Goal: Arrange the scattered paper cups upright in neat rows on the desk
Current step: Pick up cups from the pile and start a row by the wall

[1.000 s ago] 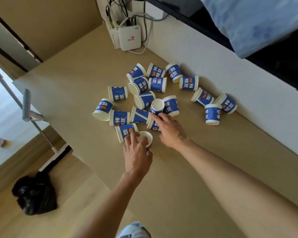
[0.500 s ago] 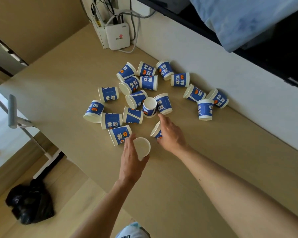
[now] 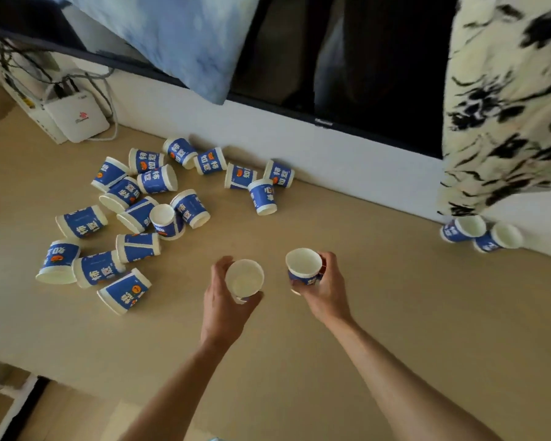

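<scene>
Right now two paper cups are in hand, above the tan desk point(image 3: 395, 329). The left hand point(image 3: 223, 300) curls fingers and thumb round the left cup point(image 3: 244, 278), whose round white mouth faces up. The right hand point(image 3: 326, 292) grips the right cup point(image 3: 303, 265) by its blue printed side, mouth also up. Whether either base touches the desk I cannot tell.

Left of the hands lie the scattered cups point(image 3: 134, 214), most on their sides, several touching, a few standing mouth down (short tapered shapes, blue wrap with white lettering, rolled white rims). Far to the right, two upright cups point(image 3: 469, 227) stand side by side, close against the white wall point(image 3: 315, 144).

Between that pair and the heap a wide bare stretch of desk runs right and toward the person. The surface is smooth and matte. Its near edge shows at lower left, with floor beyond it.

At the back left corner a flat white router point(image 3: 77, 117) with rounded corners leans by the wall, cables trailing above it. A soft blue pillow point(image 3: 172, 36) overhangs the wall's top edge, and a cream patterned cloth point(image 3: 506, 106) with black blotches hangs at the right, down to the upright pair.
</scene>
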{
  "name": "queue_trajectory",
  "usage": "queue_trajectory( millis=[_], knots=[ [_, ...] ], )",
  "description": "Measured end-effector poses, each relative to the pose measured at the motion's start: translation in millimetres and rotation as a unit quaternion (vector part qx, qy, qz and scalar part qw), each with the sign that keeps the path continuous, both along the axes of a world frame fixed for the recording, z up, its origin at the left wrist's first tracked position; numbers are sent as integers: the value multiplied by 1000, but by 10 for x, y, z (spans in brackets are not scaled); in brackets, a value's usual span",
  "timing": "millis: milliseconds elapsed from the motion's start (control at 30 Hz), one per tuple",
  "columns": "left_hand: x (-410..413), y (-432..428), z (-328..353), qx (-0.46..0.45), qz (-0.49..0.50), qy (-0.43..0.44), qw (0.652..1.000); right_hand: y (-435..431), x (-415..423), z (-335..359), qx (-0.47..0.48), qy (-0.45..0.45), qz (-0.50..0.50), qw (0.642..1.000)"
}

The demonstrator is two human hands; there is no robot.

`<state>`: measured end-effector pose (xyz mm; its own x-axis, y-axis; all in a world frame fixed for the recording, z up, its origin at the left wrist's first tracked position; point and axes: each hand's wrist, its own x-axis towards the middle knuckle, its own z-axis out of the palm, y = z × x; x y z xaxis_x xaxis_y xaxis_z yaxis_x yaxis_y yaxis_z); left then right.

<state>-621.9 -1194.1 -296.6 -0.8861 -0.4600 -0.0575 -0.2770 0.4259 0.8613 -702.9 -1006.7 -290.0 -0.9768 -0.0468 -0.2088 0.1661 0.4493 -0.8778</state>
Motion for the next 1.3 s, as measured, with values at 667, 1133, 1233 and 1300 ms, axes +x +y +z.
queue_trajectory(
  millis=[667,1133,1233,1300],
  knots=[
    [-581,3254,411,33,-175,14,984,3550,45,151,-41,22,-257,965],
    [-923,4426,327,22,-203,5,979,5016,-978,-270,-17,37,-270,962],
    [-947,4530,299,12,-198,5,980,5155,-1246,-357,-11,33,-267,963],
    [-949,4575,287,8,-199,3,980,5203,-1395,-402,-5,31,-263,964]
  ],
)
